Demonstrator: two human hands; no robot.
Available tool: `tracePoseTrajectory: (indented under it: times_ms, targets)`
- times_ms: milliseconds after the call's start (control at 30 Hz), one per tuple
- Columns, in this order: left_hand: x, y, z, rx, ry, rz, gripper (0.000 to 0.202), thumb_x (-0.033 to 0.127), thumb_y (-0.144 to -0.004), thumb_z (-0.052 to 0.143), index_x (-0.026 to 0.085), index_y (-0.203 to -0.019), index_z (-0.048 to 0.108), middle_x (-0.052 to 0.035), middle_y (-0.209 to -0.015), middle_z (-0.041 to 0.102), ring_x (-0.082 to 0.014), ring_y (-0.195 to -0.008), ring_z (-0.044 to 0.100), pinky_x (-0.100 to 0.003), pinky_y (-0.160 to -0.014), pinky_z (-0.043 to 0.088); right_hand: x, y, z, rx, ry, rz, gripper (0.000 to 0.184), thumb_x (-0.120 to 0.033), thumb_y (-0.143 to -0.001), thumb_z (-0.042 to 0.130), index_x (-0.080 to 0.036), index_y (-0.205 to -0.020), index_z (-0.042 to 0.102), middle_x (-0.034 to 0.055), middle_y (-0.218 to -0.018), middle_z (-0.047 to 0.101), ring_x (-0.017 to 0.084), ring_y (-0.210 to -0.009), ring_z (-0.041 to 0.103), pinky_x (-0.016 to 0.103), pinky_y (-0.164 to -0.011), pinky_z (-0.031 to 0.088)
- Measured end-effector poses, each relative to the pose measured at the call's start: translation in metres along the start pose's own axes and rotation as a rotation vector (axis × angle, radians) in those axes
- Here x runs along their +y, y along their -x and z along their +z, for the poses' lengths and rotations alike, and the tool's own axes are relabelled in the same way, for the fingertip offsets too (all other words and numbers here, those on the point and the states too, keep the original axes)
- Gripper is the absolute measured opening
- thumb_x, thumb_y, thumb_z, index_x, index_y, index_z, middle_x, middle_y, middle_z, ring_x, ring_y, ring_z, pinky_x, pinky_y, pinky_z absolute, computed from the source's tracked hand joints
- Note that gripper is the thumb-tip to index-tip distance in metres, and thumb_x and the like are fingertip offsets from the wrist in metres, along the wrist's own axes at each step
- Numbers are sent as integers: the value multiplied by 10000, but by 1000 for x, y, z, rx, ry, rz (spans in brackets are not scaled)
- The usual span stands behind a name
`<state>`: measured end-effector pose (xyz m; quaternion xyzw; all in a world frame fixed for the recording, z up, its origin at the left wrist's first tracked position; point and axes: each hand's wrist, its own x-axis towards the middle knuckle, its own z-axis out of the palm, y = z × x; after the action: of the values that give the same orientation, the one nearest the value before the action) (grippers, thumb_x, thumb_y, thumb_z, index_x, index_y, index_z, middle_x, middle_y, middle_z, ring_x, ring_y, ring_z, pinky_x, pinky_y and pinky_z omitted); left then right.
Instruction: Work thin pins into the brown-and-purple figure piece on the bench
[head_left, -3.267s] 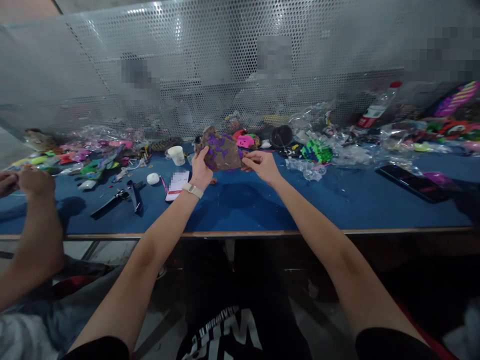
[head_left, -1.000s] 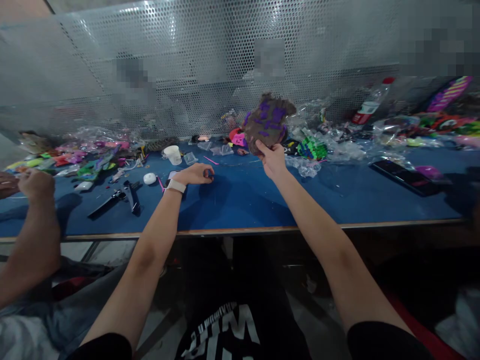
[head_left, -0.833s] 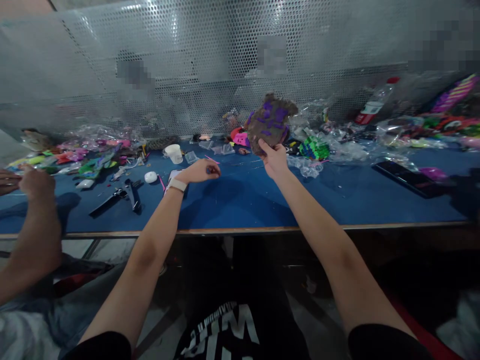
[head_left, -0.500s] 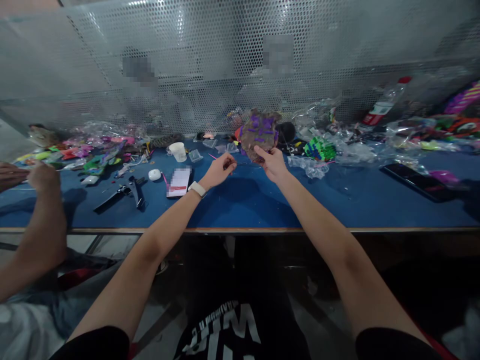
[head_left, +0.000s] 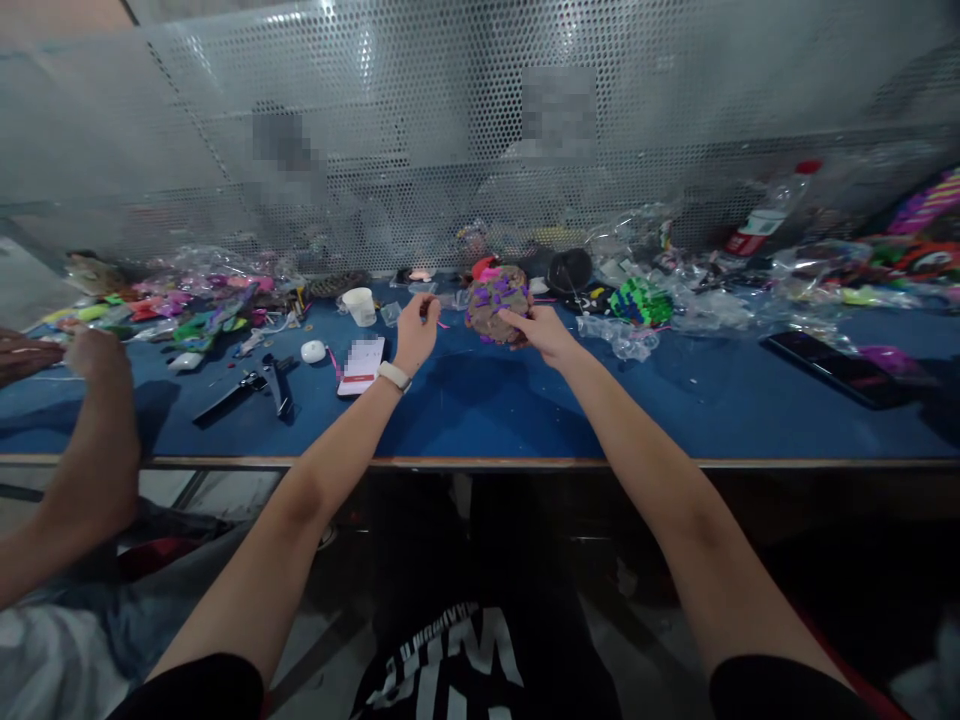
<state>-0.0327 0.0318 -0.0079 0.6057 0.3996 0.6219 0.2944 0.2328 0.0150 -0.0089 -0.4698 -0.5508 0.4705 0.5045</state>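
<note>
Closest to me, the person's black shirt (head_left: 457, 665) runs off the bottom, its white letters cut short. Beyond the edge of the blue table (head_left: 480, 430), a phone (head_left: 362, 366) lies near the left wrist, part of its screen blurred into squares; a dark phone (head_left: 832, 370) lies well off to the right. The right hand (head_left: 544, 333) pinches a brown and purple lump (head_left: 495, 305) by its right edge, held up over the table, the thumb across its front and the other fingers mostly hidden behind. The left hand (head_left: 416, 335) is apart from it, fingers curled narrow; a dark bit shows at the tips, but I can't tell whether they grip it. At the far left, a co-worker's hands (head_left: 97, 352) are partly cut off, whatever they work on unclear. Farther back sit a white cup (head_left: 361, 308), a green lump (head_left: 641, 302) amid crumpled plastic, and a red-capped bottle (head_left: 772, 212). Behind the perforated screen (head_left: 420, 120), shapes are too dim to read.
</note>
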Motion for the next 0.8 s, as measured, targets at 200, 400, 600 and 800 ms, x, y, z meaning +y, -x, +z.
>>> tracePoseTrajectory:
  times_ms: [200, 400, 600, 800]
  targets:
    - [-1, 5, 4, -120, -292, 201, 87, 248, -1097, 671, 224, -1030, 721, -66, -972, 769, -243, -952, 734, -378, -985, 568, -24, 25, 9, -211, 249, 246, 903, -1075, -827, 598, -191, -780, 777, 209, -815, 841, 322, -644, 812, 376, -484, 585]
    - [-3, 13, 14, -258, -444, 300, 93, 133, -1055, 689, 206, -1103, 720, -82, -1070, 810, -237, -1011, 760, -378, -995, 591, -41, 29, -17, 7, 835, 219, 899, -922, -1068, 309, -237, -643, 709, 175, -636, 760, 314, -612, 764, 445, -769, 611]
    - [4, 19, 14, -370, -508, 334, 104, 141, -1026, 761, 213, -1101, 760, -70, -1101, 838, -246, -1019, 759, -423, -1058, 574, -32, 23, -17, 0, 757, -372, 472, -653, -1032, 692, -212, -981, 850, 121, -951, 871, 301, -836, 811, 410, -826, 601]
    - [8, 22, 14, -456, -568, 377, 387, 98, -978, 798, 201, -1346, 733, -100, -1198, 819, -285, -1148, 746, -432, -1079, 573, -12, 25, 32, -67, 524, -473, 447, -563, -965, 764, -189, -1194, 850, 132, -1100, 884, 303, -935, 830, 417, -873, 627]
